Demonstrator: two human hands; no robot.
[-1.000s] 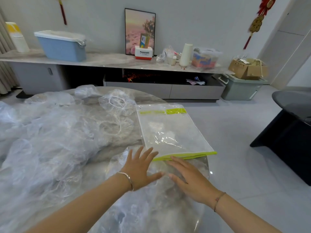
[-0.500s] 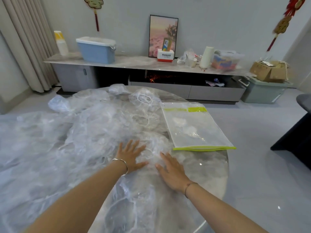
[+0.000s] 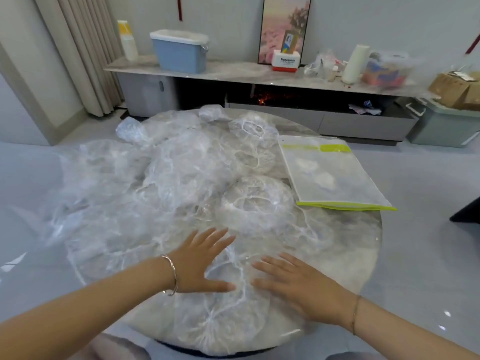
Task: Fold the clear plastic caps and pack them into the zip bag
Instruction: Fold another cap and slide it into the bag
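Note:
A heap of clear plastic caps point(image 3: 166, 183) with elastic rims covers most of the round marble table point(image 3: 358, 245). One cap point(image 3: 233, 302) lies spread flat at the near edge. My left hand point(image 3: 200, 261) presses flat on it with fingers spread. My right hand point(image 3: 298, 281) also lies flat on that cap, a little to the right. A clear zip bag point(image 3: 332, 175) with yellow-green edges rests flat on the table's right side, beyond my hands. Another round cap point(image 3: 257, 203) sits puffed up between my hands and the bag.
Behind the table runs a low TV cabinet point(image 3: 259, 76) with a blue bin point(image 3: 181, 50), a picture frame and boxes. A curtain point(image 3: 85, 53) hangs at left. A green crate point(image 3: 446, 126) stands on the floor at right, and a dark table edge point(image 3: 467, 211) shows at far right.
Both hands have drawn back from the zip bag's near edge toward me, now flattening a cap at the table's front. The view has swung left and down.

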